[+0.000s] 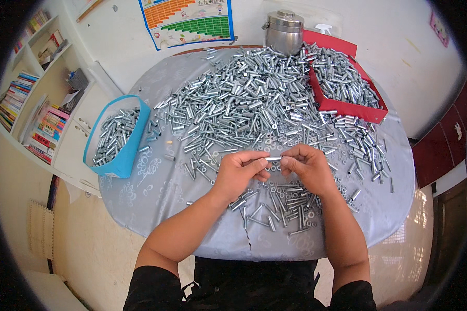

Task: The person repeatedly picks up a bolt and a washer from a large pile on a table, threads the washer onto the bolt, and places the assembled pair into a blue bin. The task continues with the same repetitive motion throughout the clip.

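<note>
Between my two hands is a small metal sleeve anchor (pixel 274 158), lying level over the middle of the table. My left hand (pixel 238 173) pinches its left end with thumb and fingers. Its right end is pinched by my right hand (pixel 310 167). The fingertips cover both ends, so I cannot tell how its parts fit together. Beneath and in front of my hands lie loose bolts and sleeves (pixel 285 205), with small nuts and washers among them. Beyond my hands spreads a big heap of silvery anchors and sleeves (pixel 238 98).
On the left stands a light-blue bin (pixel 122 161) partly filled with metal pieces. A red box (pixel 347 110) full of similar pieces sits at the back right, beside a steel pot (pixel 284 33). All rest on a round table with a grey cloth (pixel 155 202). A bookshelf (pixel 36 98) stands left.
</note>
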### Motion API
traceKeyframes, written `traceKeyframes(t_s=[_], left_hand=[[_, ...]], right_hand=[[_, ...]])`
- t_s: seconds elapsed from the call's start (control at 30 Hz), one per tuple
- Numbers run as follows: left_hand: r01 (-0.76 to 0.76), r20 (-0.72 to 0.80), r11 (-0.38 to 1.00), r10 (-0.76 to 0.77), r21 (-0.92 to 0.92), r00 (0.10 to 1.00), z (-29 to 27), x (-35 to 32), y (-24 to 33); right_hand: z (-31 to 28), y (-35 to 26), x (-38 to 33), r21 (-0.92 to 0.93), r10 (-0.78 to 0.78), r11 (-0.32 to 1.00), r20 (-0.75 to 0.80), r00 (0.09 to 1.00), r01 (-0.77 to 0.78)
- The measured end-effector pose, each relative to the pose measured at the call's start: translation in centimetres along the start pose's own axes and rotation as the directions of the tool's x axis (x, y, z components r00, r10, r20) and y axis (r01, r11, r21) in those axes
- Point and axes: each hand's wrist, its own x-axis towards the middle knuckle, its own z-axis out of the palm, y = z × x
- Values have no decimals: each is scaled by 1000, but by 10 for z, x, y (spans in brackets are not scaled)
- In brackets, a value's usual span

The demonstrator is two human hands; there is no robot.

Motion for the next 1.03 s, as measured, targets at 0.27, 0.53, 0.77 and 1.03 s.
traceKeyframes(t_s=[0.27,0.53,0.77,1.03], left_hand=[[18,-23,999,-17,42,1000,1,2,-1],[138,-67,985,-132,105,989,-1,-7,-4],[53,-76,974,-37,218,996,5,-7,-3],[224,-150,968,-206,113,967,4,6,2]], right_hand=[[6,4,0,42,65,997,-62,996,-63],[2,-4,1,-448,-134,887,-16,991,113],[-2,-1,14,-245,149,957,-40,988,-154],[-2,-4,33,-270,310,912,-40,950,-309]])
